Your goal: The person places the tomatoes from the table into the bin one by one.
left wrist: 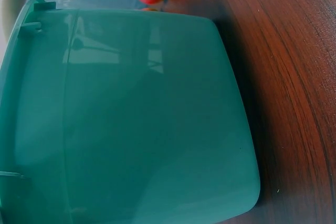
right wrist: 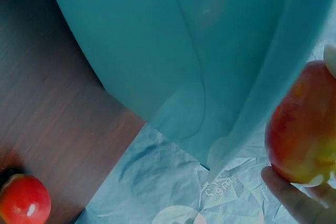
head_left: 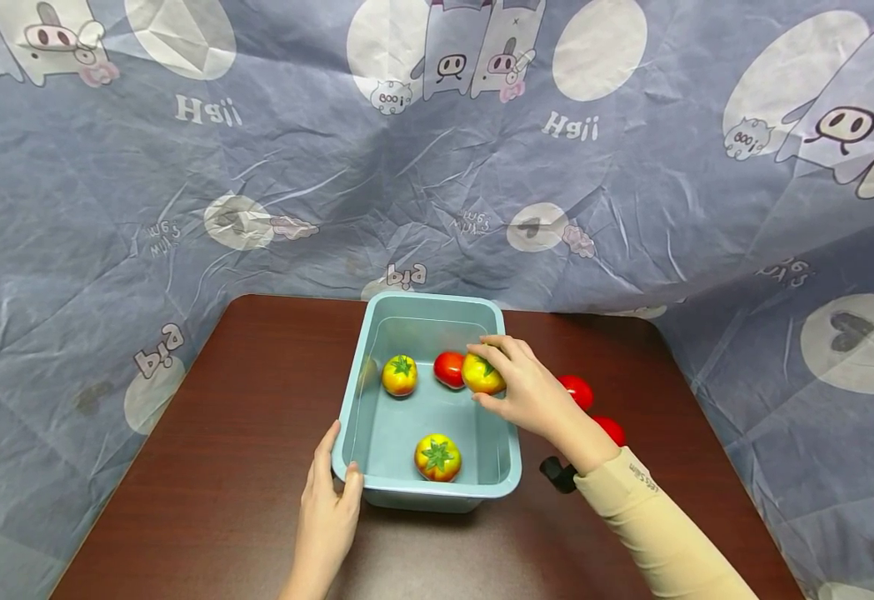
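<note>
While your right hand [head_left: 526, 387] pinches the yellow tomato [head_left: 480, 378] | it lies over the blue tub [head_left: 414, 419], near its right wall, roughly round | your left hand [head_left: 327, 510], farther off, touches the tub's near-left corner, fingers extended.

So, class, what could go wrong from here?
The held yellow fruit might slip from the right grip and knock the red fruit close by in the bin. The right forearm, near the red fruits on the table, could roll one away. The left grip touches the bin's near corner, so an uneven push might shift the bin.
</note>
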A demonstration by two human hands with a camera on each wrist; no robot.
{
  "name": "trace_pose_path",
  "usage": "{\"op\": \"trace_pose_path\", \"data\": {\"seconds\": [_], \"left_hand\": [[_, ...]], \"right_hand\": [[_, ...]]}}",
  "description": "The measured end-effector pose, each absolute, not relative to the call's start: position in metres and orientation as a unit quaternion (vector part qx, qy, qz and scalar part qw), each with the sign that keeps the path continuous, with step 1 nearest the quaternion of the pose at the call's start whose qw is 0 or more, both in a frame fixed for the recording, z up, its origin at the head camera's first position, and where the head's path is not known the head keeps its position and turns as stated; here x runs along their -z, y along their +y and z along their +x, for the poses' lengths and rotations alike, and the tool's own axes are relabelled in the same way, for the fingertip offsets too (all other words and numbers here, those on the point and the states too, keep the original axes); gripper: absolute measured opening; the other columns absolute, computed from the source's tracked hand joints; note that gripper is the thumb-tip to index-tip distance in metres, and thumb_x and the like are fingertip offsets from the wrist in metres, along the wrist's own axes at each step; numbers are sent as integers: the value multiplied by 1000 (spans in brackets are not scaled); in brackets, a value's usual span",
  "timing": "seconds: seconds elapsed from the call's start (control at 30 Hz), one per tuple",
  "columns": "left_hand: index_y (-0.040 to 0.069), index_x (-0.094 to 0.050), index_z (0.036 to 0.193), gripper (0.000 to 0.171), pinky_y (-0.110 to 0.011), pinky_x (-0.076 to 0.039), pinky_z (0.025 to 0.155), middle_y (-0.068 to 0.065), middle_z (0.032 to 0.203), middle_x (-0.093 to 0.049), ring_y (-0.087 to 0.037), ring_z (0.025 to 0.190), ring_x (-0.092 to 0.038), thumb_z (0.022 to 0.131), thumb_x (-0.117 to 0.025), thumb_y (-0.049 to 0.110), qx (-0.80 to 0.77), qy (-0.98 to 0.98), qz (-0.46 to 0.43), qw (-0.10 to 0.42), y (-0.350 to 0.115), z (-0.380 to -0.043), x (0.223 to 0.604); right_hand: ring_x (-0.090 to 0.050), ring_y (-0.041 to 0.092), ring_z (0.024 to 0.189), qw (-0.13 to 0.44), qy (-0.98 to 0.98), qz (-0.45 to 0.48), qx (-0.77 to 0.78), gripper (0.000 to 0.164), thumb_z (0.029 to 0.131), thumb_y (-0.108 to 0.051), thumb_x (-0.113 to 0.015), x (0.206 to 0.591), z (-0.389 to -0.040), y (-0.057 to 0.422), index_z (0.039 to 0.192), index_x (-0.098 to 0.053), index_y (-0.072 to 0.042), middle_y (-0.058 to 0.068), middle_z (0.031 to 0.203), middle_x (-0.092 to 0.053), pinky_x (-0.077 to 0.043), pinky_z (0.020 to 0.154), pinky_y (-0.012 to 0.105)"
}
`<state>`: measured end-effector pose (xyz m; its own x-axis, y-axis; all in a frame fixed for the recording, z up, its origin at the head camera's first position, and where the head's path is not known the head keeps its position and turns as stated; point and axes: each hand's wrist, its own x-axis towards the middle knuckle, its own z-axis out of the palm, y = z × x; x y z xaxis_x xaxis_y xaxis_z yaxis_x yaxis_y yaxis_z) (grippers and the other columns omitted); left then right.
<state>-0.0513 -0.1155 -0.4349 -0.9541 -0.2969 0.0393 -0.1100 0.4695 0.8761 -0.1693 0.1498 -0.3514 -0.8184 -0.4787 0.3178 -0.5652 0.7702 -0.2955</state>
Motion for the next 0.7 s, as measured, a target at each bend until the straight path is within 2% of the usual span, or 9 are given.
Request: {"op": "trace_pose_path", "data": {"seconds": [0.43, 0.7], "left_hand": [[28, -35, 152, 60, -55, -45, 92, -12, 150, -45, -36, 121, -57, 95, -52, 16, 505, -850, 115, 95, -116, -51, 435], [27, -35, 152, 60, -52, -46, 89, -11, 150, -45, -33, 118, -58, 95, -52, 16, 503, -851, 116, 101, -116, -52, 439]], "right_hand": [[-47, 31, 126, 81, -938, 279, -187, 63, 80, -26, -81, 357, -167, 142, 137, -56, -18, 10, 138, -52, -51, 96, 44], [-47, 30, 127, 71, -938, 282, -188, 63, 79, -26, -82, 360, -168, 141, 137, -56, -18, 9, 138, -51, -51, 96, 45]]}}
